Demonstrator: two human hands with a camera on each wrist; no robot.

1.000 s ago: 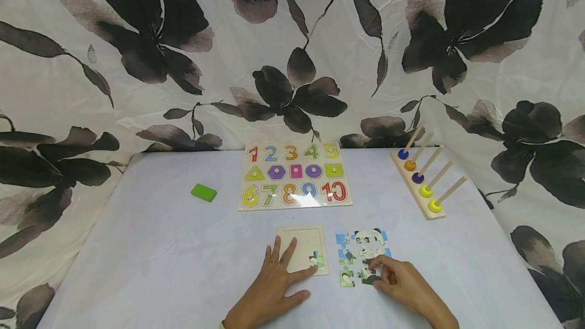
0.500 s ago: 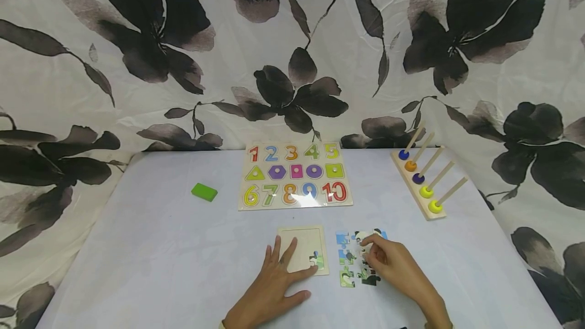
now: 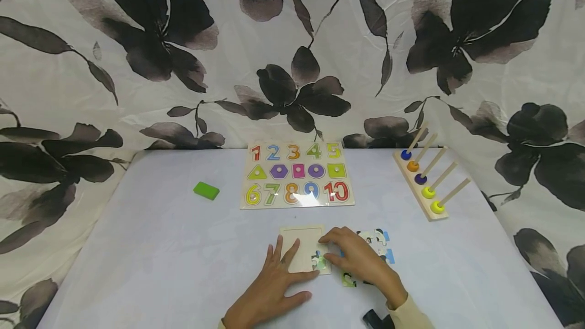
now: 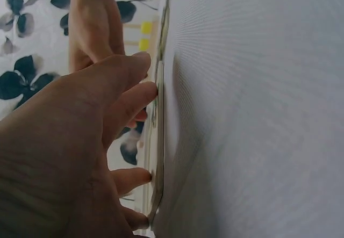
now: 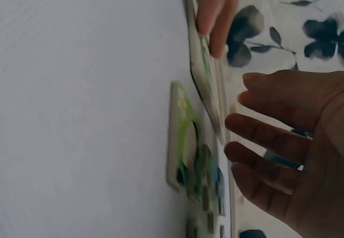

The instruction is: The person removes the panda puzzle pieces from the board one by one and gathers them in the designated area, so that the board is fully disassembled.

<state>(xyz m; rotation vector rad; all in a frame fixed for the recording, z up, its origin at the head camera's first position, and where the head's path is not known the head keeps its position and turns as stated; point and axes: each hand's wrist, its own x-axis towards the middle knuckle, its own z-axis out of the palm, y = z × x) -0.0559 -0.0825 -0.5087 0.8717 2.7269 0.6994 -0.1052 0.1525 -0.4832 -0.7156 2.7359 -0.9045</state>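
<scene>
My left hand (image 3: 274,286) lies with spread fingers on a small wooden puzzle tray (image 3: 297,232), its thumb near the front edge. A green-and-white puzzle piece (image 3: 319,260) lies in the tray's lower right corner. My right hand (image 3: 358,255) is over the tray's right edge, thumb and index finger bent toward each other. In the right wrist view its fingertips (image 5: 246,79) show no piece between them; I cannot tell whether a puzzle piece is hidden in that hand. Several panda puzzle pieces (image 3: 379,240) lie right of the tray, partly covered by that hand.
Behind the tray lies a number and shape board (image 3: 297,174). A green block (image 3: 206,190) is at the left. At the right stands a peg stand (image 3: 422,192) with coloured rings. A black object (image 3: 375,319) is beside the right sleeve.
My right hand has moved from the bottom puzzle pieces up to the middle ones, then left to the tray's right edge. The left hand has stayed on the tray.
</scene>
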